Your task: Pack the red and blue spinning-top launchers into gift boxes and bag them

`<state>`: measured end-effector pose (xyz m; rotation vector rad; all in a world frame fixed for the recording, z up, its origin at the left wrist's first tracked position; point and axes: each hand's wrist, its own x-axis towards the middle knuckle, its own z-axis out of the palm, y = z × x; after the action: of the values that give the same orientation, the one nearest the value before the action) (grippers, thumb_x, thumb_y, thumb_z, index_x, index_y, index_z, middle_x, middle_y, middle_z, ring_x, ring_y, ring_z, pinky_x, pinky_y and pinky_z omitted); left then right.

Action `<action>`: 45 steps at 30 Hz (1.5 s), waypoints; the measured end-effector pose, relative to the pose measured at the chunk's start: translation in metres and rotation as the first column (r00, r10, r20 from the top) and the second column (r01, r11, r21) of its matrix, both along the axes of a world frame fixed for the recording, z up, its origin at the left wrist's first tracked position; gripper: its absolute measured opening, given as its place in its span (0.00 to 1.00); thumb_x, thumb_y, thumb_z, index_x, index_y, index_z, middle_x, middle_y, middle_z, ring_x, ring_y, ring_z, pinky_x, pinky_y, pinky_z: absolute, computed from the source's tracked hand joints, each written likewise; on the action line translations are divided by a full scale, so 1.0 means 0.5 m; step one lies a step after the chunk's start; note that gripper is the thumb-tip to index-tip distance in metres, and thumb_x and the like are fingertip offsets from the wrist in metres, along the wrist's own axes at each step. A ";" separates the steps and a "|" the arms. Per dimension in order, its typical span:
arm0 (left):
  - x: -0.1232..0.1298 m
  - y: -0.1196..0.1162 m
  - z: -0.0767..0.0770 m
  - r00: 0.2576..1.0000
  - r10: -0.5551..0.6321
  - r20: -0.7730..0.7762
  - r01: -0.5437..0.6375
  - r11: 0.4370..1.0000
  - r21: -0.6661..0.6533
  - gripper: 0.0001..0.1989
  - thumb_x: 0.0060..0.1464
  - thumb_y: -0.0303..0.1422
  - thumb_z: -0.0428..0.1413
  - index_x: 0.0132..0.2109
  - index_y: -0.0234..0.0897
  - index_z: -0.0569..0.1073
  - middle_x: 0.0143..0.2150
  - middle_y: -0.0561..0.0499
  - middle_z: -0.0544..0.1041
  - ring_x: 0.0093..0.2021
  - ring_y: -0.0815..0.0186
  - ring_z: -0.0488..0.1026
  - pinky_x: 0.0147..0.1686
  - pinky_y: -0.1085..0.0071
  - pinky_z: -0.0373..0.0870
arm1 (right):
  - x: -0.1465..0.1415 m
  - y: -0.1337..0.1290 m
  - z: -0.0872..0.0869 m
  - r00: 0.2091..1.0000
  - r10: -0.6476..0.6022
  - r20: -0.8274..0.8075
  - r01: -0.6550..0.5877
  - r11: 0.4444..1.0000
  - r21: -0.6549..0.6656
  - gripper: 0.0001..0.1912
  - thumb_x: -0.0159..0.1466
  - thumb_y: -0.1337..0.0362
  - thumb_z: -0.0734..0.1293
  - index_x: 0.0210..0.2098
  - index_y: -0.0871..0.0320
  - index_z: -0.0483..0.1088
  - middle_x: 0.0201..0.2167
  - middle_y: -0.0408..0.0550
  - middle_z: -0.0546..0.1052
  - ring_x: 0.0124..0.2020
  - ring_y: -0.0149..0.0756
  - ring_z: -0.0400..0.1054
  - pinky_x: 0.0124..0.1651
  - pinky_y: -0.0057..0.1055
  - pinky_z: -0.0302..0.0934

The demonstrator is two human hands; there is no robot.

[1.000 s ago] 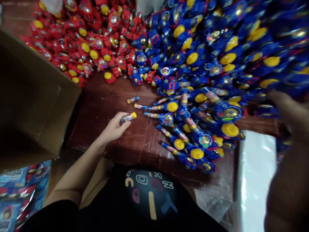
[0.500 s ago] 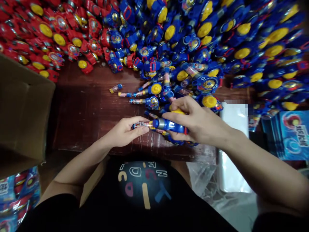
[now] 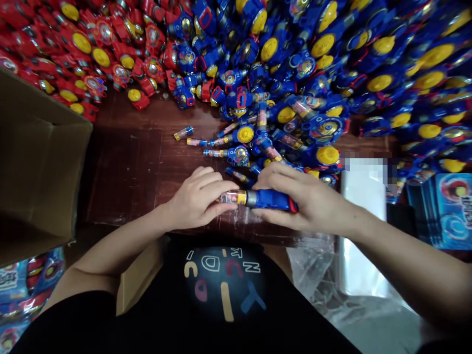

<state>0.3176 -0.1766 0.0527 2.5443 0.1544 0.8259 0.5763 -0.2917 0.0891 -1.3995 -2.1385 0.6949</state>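
Note:
Between my hands, just above the near part of the dark table (image 3: 125,182), a small clear tube with a printed wrapper (image 3: 233,197) meets the grey end of a blue plastic toy (image 3: 273,199). My left hand (image 3: 201,199) is closed around the tube. Wrapped over the toy's body is my right hand (image 3: 304,196), hiding part of it. Close beyond my fingers lie more blue toys with tubes, such as one with a round disc (image 3: 239,155). A loose tube (image 3: 183,132) rests on the wood to the left of them.
Red toys (image 3: 99,56) are heaped at the back left, blue toys (image 3: 324,44) at the back and right. A cardboard box (image 3: 40,162) stands at the left. Clear plastic bags (image 3: 363,236) and printed blue cards (image 3: 455,211) lie at the right.
The tube and toy now meet end to end in line, where the toy sat slightly higher before. My left fingers have wrapped further over the tube. The view has shifted slightly.

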 end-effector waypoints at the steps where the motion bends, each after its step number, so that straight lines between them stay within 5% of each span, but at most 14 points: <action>1: -0.002 0.004 0.002 0.999 -0.004 0.050 -0.005 0.985 0.173 0.16 0.71 0.42 0.61 0.55 0.32 0.77 0.38 0.47 0.79 0.38 0.62 0.71 0.41 0.63 0.67 | -0.001 0.004 0.002 0.991 0.000 -0.131 -0.022 0.986 -0.168 0.17 0.71 0.48 0.71 0.45 0.55 0.74 0.38 0.46 0.78 0.35 0.35 0.75 0.36 0.32 0.72; 3: -0.006 0.014 0.007 0.992 -0.050 0.114 -0.003 0.906 0.424 0.17 0.68 0.40 0.64 0.56 0.33 0.78 0.37 0.48 0.79 0.38 0.61 0.71 0.44 0.61 0.67 | 0.000 0.010 0.009 0.957 -0.041 -0.287 -0.100 0.883 -0.460 0.20 0.70 0.43 0.71 0.43 0.55 0.72 0.29 0.39 0.75 0.27 0.31 0.72 0.30 0.30 0.71; 5: -0.006 0.028 0.011 0.992 -0.042 0.115 -0.019 0.873 0.487 0.17 0.67 0.38 0.66 0.59 0.36 0.78 0.38 0.50 0.80 0.40 0.62 0.73 0.47 0.62 0.67 | 0.002 0.011 0.018 0.955 -0.060 -0.291 -0.099 0.859 -0.502 0.21 0.69 0.42 0.72 0.44 0.54 0.73 0.29 0.39 0.75 0.26 0.31 0.72 0.28 0.30 0.70; 8: 0.002 0.044 0.017 0.998 0.046 0.035 -0.055 0.939 0.339 0.19 0.70 0.44 0.63 0.60 0.40 0.77 0.37 0.51 0.80 0.37 0.64 0.73 0.43 0.65 0.68 | 0.004 0.002 0.032 0.995 -0.069 -0.068 0.059 0.987 -0.149 0.16 0.70 0.49 0.72 0.47 0.53 0.75 0.42 0.48 0.78 0.44 0.40 0.76 0.39 0.34 0.74; 13: 0.020 0.041 0.030 0.991 -0.032 -0.131 0.024 0.998 -0.065 0.17 0.72 0.45 0.59 0.53 0.36 0.79 0.36 0.50 0.81 0.34 0.67 0.76 0.37 0.70 0.69 | -0.003 -0.021 0.044 0.882 -0.154 0.446 -0.001 0.945 0.327 0.12 0.75 0.54 0.65 0.50 0.54 0.75 0.47 0.52 0.78 0.39 0.40 0.75 0.27 0.33 0.60; 15: 0.024 0.040 0.031 0.952 -0.151 -0.266 0.033 0.916 -0.401 0.18 0.73 0.46 0.57 0.49 0.34 0.80 0.33 0.52 0.79 0.30 0.69 0.75 0.32 0.73 0.67 | -0.006 -0.026 0.041 0.795 -0.166 0.583 -0.113 0.904 0.412 0.09 0.76 0.60 0.63 0.48 0.54 0.75 0.45 0.51 0.79 0.34 0.37 0.72 0.26 0.34 0.55; 17: 0.027 0.044 0.029 0.882 -0.320 -0.346 0.007 0.742 -0.670 0.22 0.73 0.48 0.55 0.41 0.33 0.79 0.28 0.54 0.74 0.27 0.71 0.70 0.27 0.75 0.63 | -0.008 -0.026 0.035 0.756 -0.138 0.640 -0.218 0.868 0.445 0.11 0.74 0.68 0.61 0.48 0.54 0.75 0.44 0.49 0.80 0.31 0.36 0.71 0.27 0.35 0.54; 20: 0.027 0.050 0.024 0.827 -0.442 -0.347 0.001 0.619 -0.786 0.24 0.72 0.48 0.55 0.35 0.32 0.76 0.25 0.55 0.70 0.25 0.73 0.65 0.24 0.76 0.59 | -0.004 -0.020 0.022 0.858 -0.040 0.512 -0.185 0.906 0.381 0.09 0.75 0.66 0.62 0.48 0.55 0.74 0.45 0.50 0.79 0.33 0.35 0.72 0.29 0.34 0.57; 23: 0.024 0.052 0.019 0.870 -0.392 -0.297 0.136 0.772 -0.620 0.18 0.72 0.44 0.57 0.41 0.32 0.78 0.30 0.52 0.77 0.28 0.71 0.71 0.28 0.74 0.65 | 0.001 -0.012 0.007 0.996 0.051 0.075 -0.056 0.996 0.072 0.11 0.73 0.55 0.70 0.47 0.56 0.74 0.45 0.51 0.78 0.40 0.36 0.75 0.36 0.31 0.67; 26: 0.022 0.053 0.008 0.930 -0.298 -0.214 0.267 0.950 -0.161 0.17 0.73 0.44 0.58 0.48 0.32 0.79 0.33 0.48 0.81 0.32 0.65 0.75 0.36 0.68 0.70 | 0.001 -0.007 -0.010 0.962 -0.022 -0.273 -0.030 0.982 -0.186 0.14 0.69 0.53 0.74 0.43 0.56 0.74 0.40 0.48 0.79 0.41 0.36 0.74 0.46 0.33 0.70; 30: 0.022 0.055 -0.010 0.956 -0.250 -0.150 0.258 0.965 0.037 0.19 0.74 0.44 0.56 0.56 0.32 0.78 0.36 0.48 0.82 0.34 0.63 0.78 0.37 0.65 0.72 | -0.003 -0.006 -0.024 0.930 -0.143 -0.337 0.009 0.929 -0.371 0.17 0.67 0.49 0.75 0.41 0.56 0.75 0.39 0.46 0.79 0.41 0.37 0.73 0.45 0.34 0.69; 40: 0.011 0.008 -0.022 0.973 -0.230 -0.033 0.200 0.900 -0.389 0.12 0.70 0.38 0.62 0.53 0.35 0.79 0.38 0.50 0.84 0.32 0.68 0.78 0.34 0.70 0.74 | -0.027 -0.032 -0.030 0.959 -0.114 -0.259 0.078 0.987 -0.144 0.12 0.66 0.58 0.76 0.44 0.55 0.73 0.43 0.50 0.78 0.45 0.41 0.74 0.46 0.38 0.71; 42: 0.012 0.011 -0.023 0.970 -0.242 -0.011 0.232 0.942 -0.244 0.14 0.71 0.39 0.61 0.55 0.34 0.78 0.36 0.49 0.83 0.32 0.66 0.76 0.35 0.68 0.72 | -0.026 -0.030 -0.039 0.937 -0.156 -0.312 0.051 0.946 -0.320 0.14 0.65 0.53 0.76 0.43 0.55 0.74 0.41 0.49 0.79 0.41 0.39 0.74 0.43 0.37 0.71; 45: 0.015 0.023 -0.006 0.972 -0.231 -0.028 0.233 0.957 0.176 0.17 0.71 0.38 0.61 0.60 0.32 0.76 0.30 0.53 0.78 0.31 0.65 0.71 0.36 0.65 0.68 | -0.021 -0.017 -0.044 0.851 -0.306 -0.427 -0.082 0.724 -0.684 0.24 0.63 0.42 0.76 0.44 0.54 0.73 0.33 0.42 0.77 0.28 0.33 0.71 0.30 0.31 0.66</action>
<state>0.3250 -0.1651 0.0496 2.6642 -0.2231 0.7684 0.5657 -0.3001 0.0671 -1.4317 -1.3763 1.7220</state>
